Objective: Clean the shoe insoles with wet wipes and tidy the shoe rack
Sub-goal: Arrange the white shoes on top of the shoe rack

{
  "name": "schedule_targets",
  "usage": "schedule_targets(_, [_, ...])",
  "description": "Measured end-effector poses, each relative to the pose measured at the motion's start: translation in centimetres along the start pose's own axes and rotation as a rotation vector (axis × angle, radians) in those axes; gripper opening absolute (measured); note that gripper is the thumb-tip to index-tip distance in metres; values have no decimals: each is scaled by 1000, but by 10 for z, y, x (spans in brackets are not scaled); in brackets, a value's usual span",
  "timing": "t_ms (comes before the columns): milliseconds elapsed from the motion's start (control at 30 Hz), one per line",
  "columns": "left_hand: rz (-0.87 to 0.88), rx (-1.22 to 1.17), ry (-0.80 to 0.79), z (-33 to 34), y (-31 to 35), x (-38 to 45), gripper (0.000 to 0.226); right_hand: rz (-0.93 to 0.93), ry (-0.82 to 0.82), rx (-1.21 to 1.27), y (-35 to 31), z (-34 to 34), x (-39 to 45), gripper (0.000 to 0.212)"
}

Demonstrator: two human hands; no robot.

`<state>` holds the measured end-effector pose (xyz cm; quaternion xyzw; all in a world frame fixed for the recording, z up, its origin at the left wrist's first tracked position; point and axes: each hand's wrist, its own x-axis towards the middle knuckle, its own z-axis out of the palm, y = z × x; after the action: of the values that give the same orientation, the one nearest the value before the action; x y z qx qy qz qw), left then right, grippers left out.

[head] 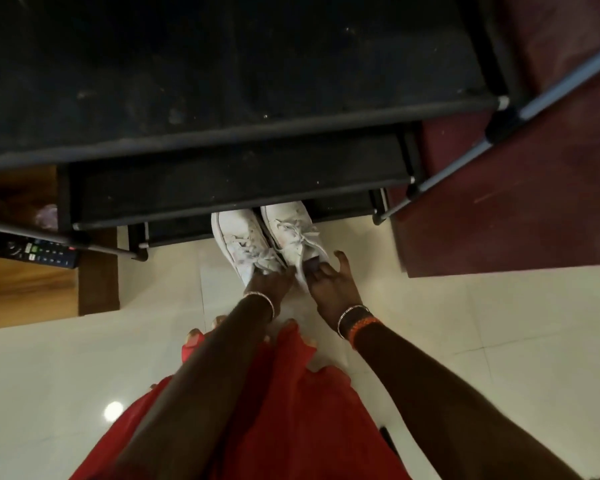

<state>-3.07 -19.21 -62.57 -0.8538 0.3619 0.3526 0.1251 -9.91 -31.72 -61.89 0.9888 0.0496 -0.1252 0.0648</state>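
Gripping one white sneaker each, left hand (269, 284) curls into left shoe (239, 245), right hand (328, 284) hooks fingers in right shoe (293, 233). Toes sit under rack (222, 133); heel holds probably suit sliding the pair.

- shoe rack (222, 81): black cloth shelves, matt, dusty specks; metal tube frame, dull sheen
- sneakers (267, 237): white, smooth leather-look uppers, scuffed; cloth laces
- floor (482, 323): pale tiles, glossy, lamp glare lower left
- cabinet (14, 289) at left: wood, satin
- remote (32, 252): black plastic
- garment (291, 410): red cloth
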Motion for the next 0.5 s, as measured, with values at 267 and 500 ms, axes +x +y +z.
schedule_targets(267, [-64,-173,286,-83,-13,-69,55,75,49,87,-5,-96,-41,46])
schedule_targets(500, [-133,-724,506,-155,9,-190,45,161,191,167,11,-214,-126,57])
